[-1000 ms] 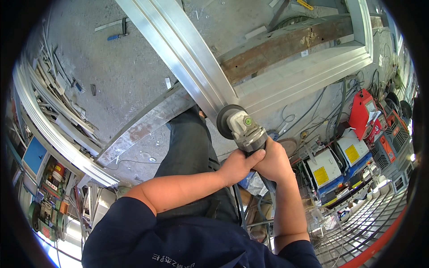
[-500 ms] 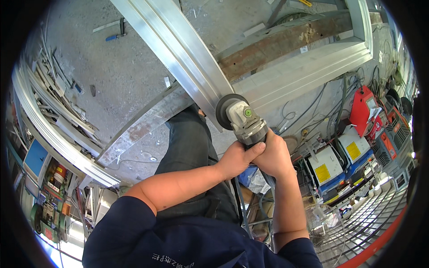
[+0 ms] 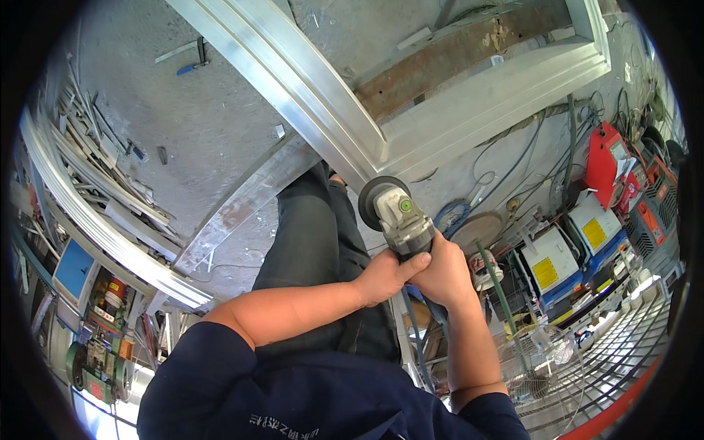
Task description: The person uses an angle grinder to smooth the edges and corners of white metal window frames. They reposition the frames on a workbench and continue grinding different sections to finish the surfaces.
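Grey grinder (image 3: 401,221), clamped by left hand (image 3: 383,277) and right hand (image 3: 446,273), which touch. Just ahead of them its disc (image 3: 369,202) sits by the silver frame (image 3: 327,136), contact unclear; likely a grinding step, next needing steady, two-handed guidance.

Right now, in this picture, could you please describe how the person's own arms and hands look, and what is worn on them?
The left hand and right hand are ungloved, with bare wrists and forearms. Short, plain dark navy sleeves cover the upper arms, matching the shirt, which has pale lettering.
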### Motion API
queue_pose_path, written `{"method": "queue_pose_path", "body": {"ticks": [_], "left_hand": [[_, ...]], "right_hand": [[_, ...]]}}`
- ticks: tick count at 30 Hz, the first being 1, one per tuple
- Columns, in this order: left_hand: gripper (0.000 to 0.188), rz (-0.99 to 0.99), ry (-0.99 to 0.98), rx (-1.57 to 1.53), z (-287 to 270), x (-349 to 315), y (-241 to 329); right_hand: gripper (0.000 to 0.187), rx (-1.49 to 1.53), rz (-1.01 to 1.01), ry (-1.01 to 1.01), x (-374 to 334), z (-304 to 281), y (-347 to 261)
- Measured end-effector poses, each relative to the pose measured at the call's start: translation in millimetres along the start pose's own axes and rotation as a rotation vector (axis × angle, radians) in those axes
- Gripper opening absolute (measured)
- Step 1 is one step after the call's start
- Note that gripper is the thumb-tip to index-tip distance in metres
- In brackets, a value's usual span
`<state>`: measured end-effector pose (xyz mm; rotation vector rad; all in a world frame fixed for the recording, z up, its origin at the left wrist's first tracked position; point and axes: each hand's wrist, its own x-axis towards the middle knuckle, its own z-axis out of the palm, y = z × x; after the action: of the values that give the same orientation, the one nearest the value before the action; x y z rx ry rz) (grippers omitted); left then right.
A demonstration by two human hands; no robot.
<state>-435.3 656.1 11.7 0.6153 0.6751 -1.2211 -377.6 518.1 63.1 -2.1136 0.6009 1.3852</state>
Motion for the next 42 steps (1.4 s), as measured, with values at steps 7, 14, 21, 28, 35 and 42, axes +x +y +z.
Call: {"method": "queue_pose_path", "body": {"ticks": [7, 14, 21, 28, 35, 42], "left_hand": [[0.072, 0.011, 0.005, -0.018, -12.1, -3.6, 1.9], [0.074, -0.079, 0.050, 0.032, -37.9, -9.5, -2.9], [0.074, -0.181, 0.117, 0.083, -60.1, -31.2, -18.0], [0.079, -0.121, 0.117, 0.154, -69.7, -25.5, -52.6], [0.059, 0.034, 0.155, 0.196, -70.8, 0.2, -55.4], [0.066, -0.101, 0.171, 0.229, -76.8, -25.1, -86.3]], "right_hand": [[0.051, 0.060, -0.103, 0.136, -2.6, 28.1, 11.2], [0.047, 0.191, -0.087, 0.167, 0.8, 75.0, 22.0], [0.050, 0.260, -0.066, 0.131, -9.1, 115.9, 28.0], [0.039, 0.233, -0.086, 0.216, -11.5, 147.1, 50.7], [0.032, 0.176, -0.198, 0.360, 5.1, 143.6, 62.1], [0.041, 0.243, -0.126, 0.287, -18.3, 169.4, 76.0]]}}
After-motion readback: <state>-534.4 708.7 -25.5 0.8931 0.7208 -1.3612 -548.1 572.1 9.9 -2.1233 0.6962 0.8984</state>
